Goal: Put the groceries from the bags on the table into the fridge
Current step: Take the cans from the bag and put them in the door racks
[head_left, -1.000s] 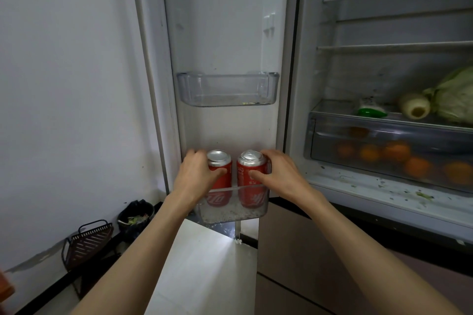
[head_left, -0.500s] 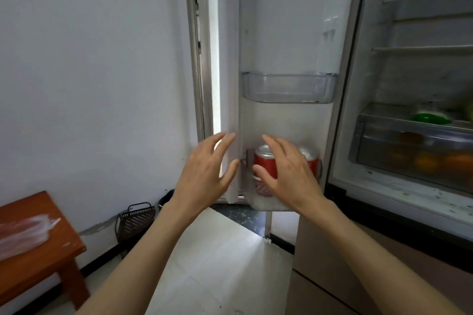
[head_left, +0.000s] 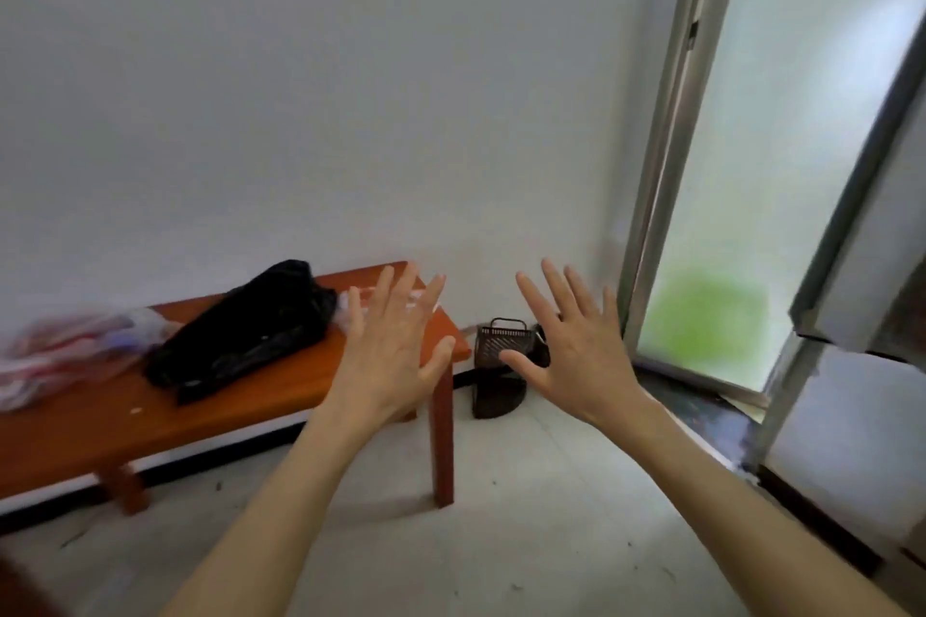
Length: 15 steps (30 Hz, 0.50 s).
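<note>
That low orange-brown wooden table (head_left: 280, 391) sits against the white wall, its right end just behind the left hand's fingers (head_left: 388, 288). A crumpled black plastic bag (head_left: 240, 336) lies on top, left of those fingers, and a blurry clear bag (head_left: 65, 351) with red and white stuff in it sits further left at the frame edge. Out on the pale floor (head_left: 501, 541), a dark slotted basket (head_left: 501, 341) stands between the two hands' fingertips, by the wall.
</note>
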Each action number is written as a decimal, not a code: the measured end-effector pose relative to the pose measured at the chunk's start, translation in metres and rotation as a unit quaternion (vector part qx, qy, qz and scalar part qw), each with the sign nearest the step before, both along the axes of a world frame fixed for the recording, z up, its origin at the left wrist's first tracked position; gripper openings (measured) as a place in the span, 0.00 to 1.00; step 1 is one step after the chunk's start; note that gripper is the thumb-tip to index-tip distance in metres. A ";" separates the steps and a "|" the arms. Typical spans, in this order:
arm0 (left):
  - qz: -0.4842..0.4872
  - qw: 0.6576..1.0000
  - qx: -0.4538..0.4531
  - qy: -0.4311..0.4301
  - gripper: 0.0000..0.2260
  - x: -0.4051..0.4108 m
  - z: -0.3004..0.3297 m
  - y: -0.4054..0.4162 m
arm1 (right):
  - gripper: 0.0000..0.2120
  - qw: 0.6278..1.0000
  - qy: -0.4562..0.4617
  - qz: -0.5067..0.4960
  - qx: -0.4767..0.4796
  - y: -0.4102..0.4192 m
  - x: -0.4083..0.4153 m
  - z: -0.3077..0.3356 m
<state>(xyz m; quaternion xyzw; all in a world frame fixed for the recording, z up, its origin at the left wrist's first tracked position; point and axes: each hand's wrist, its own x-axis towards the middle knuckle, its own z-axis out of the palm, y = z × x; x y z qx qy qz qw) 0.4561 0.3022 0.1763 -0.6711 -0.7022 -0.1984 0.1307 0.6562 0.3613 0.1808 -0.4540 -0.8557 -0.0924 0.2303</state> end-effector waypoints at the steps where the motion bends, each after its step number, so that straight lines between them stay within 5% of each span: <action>1: 0.017 1.000 -0.013 -0.005 0.30 -0.023 -0.010 -0.017 | 0.39 1.000 -0.001 0.009 -0.008 -0.011 -0.026 -0.012; 15: 0.189 0.969 -0.135 -0.080 0.30 -0.262 -0.098 -0.170 | 0.39 0.979 -0.054 0.160 -0.118 -0.103 -0.302 -0.096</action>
